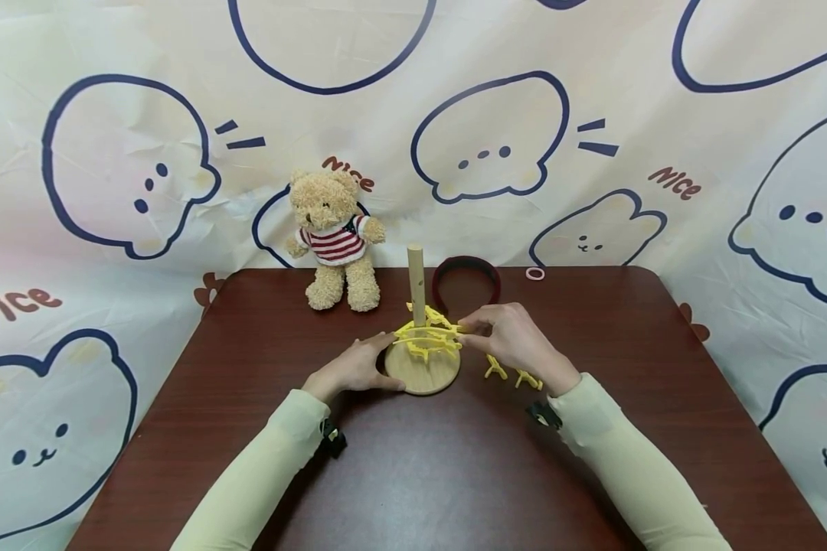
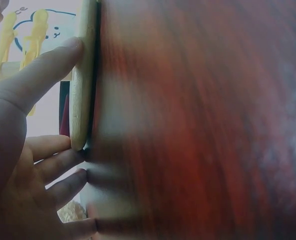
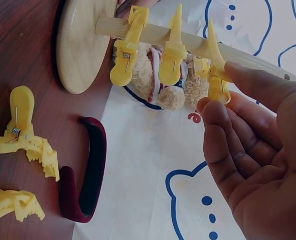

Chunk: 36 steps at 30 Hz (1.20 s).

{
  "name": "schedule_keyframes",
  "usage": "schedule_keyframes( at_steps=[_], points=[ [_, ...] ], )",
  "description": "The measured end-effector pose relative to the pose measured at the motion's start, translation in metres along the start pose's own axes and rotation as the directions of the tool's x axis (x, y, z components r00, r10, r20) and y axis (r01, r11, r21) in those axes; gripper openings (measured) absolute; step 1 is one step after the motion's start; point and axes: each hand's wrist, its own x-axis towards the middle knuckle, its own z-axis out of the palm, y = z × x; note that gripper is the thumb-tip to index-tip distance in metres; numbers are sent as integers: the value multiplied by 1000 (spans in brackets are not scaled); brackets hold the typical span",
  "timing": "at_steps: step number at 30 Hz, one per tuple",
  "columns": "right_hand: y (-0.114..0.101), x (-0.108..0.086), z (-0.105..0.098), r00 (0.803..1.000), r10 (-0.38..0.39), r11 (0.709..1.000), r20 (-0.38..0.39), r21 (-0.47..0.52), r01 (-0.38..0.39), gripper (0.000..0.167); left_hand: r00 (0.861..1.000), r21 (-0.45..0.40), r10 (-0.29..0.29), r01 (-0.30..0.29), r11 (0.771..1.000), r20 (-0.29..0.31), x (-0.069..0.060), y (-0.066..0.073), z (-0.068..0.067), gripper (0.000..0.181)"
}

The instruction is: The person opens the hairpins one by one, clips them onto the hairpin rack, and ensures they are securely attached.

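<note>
A round wooden base [image 1: 423, 379] with an upright post [image 1: 416, 279] stands on the table. My left hand [image 1: 354, 367] holds the base's left side; in the left wrist view its thumb lies over the rim [image 2: 82, 105] and its other fingers are spread along the edge. Yellow spring clips [image 3: 127, 55] are on the post, one beyond another. With thumb and fingertips, my right hand [image 1: 517, 337] pinches the handle end of a yellow clip [image 3: 219, 90], farthest from the base in the right wrist view. Whether that clip grips the post cannot be told.
Two loose yellow clips [image 1: 495, 367] lie right of the base, near my right wrist. Behind the stand is a dark red headband [image 1: 498, 287], with a pink ring [image 1: 534, 273] farther right. A teddy bear [image 1: 334, 241] sits at the back left against the patterned cloth.
</note>
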Motion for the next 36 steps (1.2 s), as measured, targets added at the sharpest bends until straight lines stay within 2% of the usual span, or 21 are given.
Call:
schedule_keyframes(
  at_steps=[12,31,36],
  points=[
    [-4,10,4,1000,-22,1000,2,-20,22,24,1000,-7,-11,11,1000,5,-1,2,-1,102],
    [-5,15,7,999,-42,999,18,-28,43,26,1000,-1,-17,17,1000,9,1,0,1,100],
    [-5,16,7,999,-25,1000,31,-13,26,27,1000,0,-14,14,1000,0,1,0,0,101]
  ],
)
